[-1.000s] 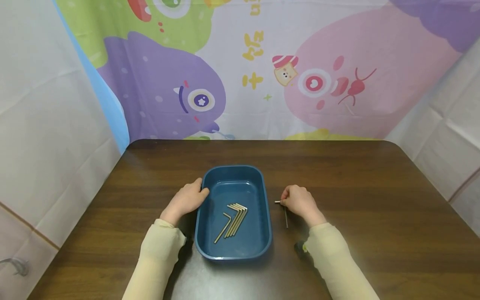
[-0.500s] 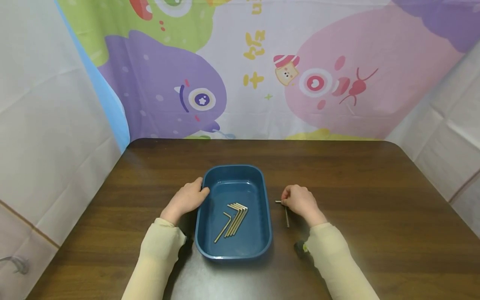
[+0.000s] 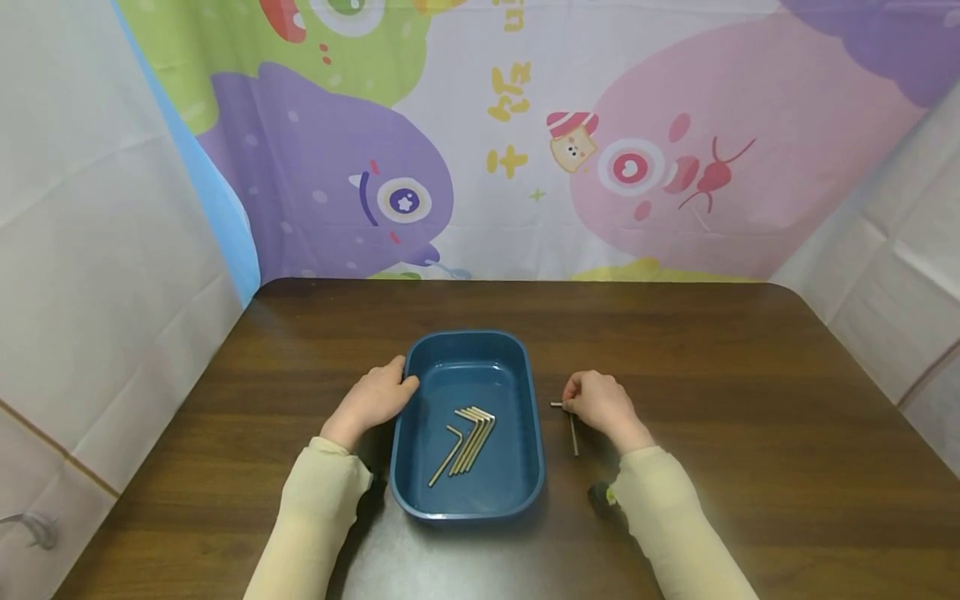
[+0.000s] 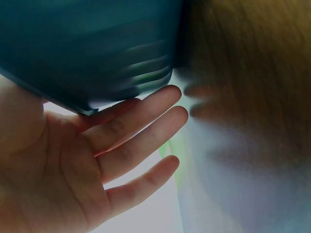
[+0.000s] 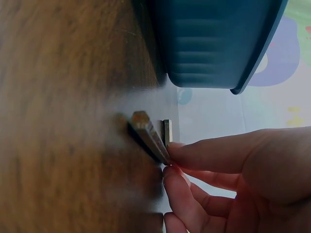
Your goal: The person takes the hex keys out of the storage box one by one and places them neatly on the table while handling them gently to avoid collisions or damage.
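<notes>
In the head view my left hand (image 3: pixel 371 396) holds the left rim of a deep blue tray (image 3: pixel 536 433), its thumb over the edge. The left wrist view shows the other fingers of this hand (image 4: pixel 97 155) fairly straight below the tray's outer wall (image 4: pixel 97 53). Several L-shaped hex keys (image 3: pixel 472 446) lie inside the tray, most side by side and one slightly apart. Right of the tray, my right hand (image 3: pixel 600 406) pinches another hex key (image 3: pixel 574 437) near its bend. Thumb and fingertips hide the bend, while the long arm of this hex key (image 5: pixel 150 138) points towards the right wrist camera.
The brown wooden table (image 3: pixel 675 350) extends around the tray. Behind it hangs a cartoon-printed curtain (image 3: pixel 487 208), with pale sheets at both sides. A dark wrist-worn item (image 3: pixel 600 497) shows under the right sleeve.
Both hands and the tray hold nearly the same places. The hex key at my right hand has turned very slightly, and its long arm looks brighter than a second ago.
</notes>
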### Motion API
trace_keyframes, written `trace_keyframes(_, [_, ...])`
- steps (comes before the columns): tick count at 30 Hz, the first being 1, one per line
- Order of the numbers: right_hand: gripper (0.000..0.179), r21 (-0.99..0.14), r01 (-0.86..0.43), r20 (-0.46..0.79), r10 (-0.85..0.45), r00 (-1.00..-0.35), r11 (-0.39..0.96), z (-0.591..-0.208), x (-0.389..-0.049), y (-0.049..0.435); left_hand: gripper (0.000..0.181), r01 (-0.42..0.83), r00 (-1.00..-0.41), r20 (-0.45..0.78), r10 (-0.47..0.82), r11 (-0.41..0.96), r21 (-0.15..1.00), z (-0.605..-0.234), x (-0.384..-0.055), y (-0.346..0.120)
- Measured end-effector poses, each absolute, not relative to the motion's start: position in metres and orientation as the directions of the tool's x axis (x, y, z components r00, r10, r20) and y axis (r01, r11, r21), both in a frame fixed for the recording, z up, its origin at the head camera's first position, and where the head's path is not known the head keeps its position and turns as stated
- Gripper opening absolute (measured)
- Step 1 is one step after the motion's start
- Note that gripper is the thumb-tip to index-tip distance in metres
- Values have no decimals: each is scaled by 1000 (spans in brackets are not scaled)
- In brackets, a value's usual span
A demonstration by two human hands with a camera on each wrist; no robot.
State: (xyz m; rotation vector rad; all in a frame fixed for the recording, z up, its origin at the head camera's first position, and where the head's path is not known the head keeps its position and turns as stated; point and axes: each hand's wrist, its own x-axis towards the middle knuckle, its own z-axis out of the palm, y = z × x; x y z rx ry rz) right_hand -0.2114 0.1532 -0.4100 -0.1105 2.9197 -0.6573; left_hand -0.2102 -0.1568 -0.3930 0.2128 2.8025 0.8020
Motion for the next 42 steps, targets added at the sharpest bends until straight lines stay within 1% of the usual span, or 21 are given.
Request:
trace_keyframes(9, [16,-436,-22,-136,-89,-987,900,-408,-212,152,54,69,-965,-175,194,836,544,-391,-209,-156])
trace_keyframes(15, [16,-438,-20,-128,-85,-988,899,-403,-209,150,54,66,-964,-179,195,832,552,-391,-208,-156])
trace_keyframes(18, [15,-435,-37,-96,-87,-992,900,-400,-207,148,56,55,-963,-188,191,827,560,-391,-207,-156])
trace_keyframes(25, [15,-448,-74,-31,-98,-995,891,-391,-201,140,55,63,-963,-184,194,833,550,-390,-208,-156])
trace_keyframes(32, [15,-468,-129,82,-103,-991,874,-377,-193,130,53,73,-964,-176,200,835,546,-391,-208,-157])
trace_keyframes(42, [11,-492,-194,160,-131,-978,849,-364,-181,114,52,80,-965,-167,201,834,546,-391,-209,-157])
